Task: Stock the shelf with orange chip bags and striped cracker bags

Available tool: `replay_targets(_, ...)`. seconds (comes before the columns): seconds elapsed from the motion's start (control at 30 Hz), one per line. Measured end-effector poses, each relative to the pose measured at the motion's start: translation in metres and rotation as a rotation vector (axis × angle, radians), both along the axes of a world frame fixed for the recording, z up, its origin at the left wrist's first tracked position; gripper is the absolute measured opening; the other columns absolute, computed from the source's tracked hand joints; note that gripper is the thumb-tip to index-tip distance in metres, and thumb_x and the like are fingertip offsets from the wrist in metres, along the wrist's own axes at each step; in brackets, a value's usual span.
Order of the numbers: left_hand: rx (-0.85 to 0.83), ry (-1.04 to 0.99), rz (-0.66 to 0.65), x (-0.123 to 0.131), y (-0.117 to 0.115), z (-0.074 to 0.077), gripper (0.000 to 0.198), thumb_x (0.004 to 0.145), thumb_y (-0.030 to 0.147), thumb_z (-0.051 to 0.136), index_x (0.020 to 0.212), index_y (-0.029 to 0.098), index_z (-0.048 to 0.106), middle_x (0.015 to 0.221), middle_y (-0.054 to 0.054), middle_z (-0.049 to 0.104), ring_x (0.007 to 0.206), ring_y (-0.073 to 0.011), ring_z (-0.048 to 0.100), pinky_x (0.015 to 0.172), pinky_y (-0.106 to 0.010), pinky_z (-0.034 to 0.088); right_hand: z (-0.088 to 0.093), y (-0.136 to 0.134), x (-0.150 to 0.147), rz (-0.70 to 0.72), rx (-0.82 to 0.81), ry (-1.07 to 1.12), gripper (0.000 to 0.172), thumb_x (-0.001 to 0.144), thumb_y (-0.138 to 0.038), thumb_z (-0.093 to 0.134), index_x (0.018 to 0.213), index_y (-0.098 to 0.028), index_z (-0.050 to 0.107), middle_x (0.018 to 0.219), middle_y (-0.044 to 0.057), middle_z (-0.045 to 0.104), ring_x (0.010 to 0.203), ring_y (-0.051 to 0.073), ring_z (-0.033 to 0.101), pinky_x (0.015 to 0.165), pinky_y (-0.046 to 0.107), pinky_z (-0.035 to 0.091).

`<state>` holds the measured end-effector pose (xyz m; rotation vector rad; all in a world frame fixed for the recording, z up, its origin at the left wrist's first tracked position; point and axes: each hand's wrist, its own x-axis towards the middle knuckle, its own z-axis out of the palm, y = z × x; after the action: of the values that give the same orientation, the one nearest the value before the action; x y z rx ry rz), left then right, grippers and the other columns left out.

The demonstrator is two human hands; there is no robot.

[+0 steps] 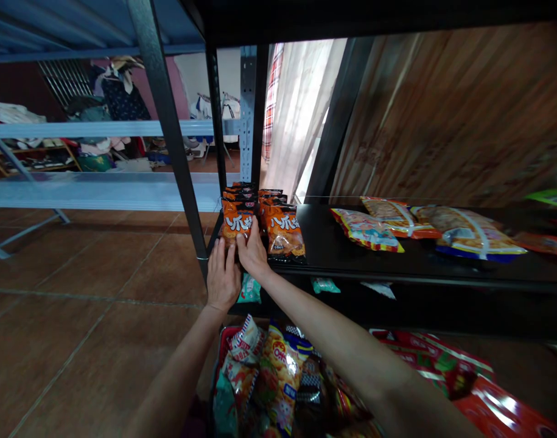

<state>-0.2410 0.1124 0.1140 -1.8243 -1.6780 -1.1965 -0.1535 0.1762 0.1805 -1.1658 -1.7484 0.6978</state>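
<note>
At the left end of the black shelf (321, 246), an orange and black snack bag (237, 222) stands at the front of a row of matching bags. My right hand (254, 252) grips its right edge, the thumb on the front and the other fingers partly hidden. Against the lower left of the same bag, my left hand (222, 277) rests with fingers stretched out. A second row, led by another orange snack bag (285, 231), stands immediately to the right.
Several larger snack packs, one a clear yellow-edged bag (470, 231), lie farther right. Below, a red-rimmed basket (221, 347) holds mixed snacks, and red packages (501, 407) lie beside it. A black upright post (168, 121) rises left of my hands. Green packets (324, 285) show on the lower level.
</note>
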Motion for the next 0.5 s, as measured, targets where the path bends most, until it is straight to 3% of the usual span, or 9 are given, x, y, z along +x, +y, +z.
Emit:
replay_targets(0.17,-0.052,0.003,0.006,0.0001,-0.0079,-0.007,0.053,0.09,0.02,0.038,0.142,0.011,0.034,0.15,-0.02,0.031,0.143,-0.0266,0.019,0.111,-0.048,0.029,0.002,-0.002,0.0011,0.011,-0.024,-0.026,0.07,0.089,-0.032,0.04,0.149,-0.008,0.012,0.151,0.017,0.031,0.138,0.026,0.033,0.112,0.045,0.03)
replay_targets(0.37,-0.022,0.007,0.02,0.0051,-0.0099,-0.0078,0.058,0.088,0.018,0.041,0.145,0.014,0.029,0.151,-0.02,0.031,0.143,-0.0289,0.018,0.11,-0.052,0.029,0.0002,-0.0046,0.001,0.011,0.048,-0.033,0.069,0.088,-0.033,0.041,0.149,-0.011,0.016,0.149,0.016,0.036,0.135,0.027,0.039,0.11,0.047,0.032)
replay_targets(0.5,0.027,0.031,0.02,0.0089,-0.0108,-0.0079,0.063,0.087,0.016,0.042,0.147,0.017,0.025,0.151,-0.02,0.03,0.143,-0.0292,0.018,0.11,-0.053,0.031,-0.0009,-0.0055,0.0031,0.03,0.052,0.009,0.068,0.089,-0.033,0.04,0.149,-0.011,0.017,0.152,0.016,0.03,0.139,0.025,0.032,0.113,0.045,0.028)
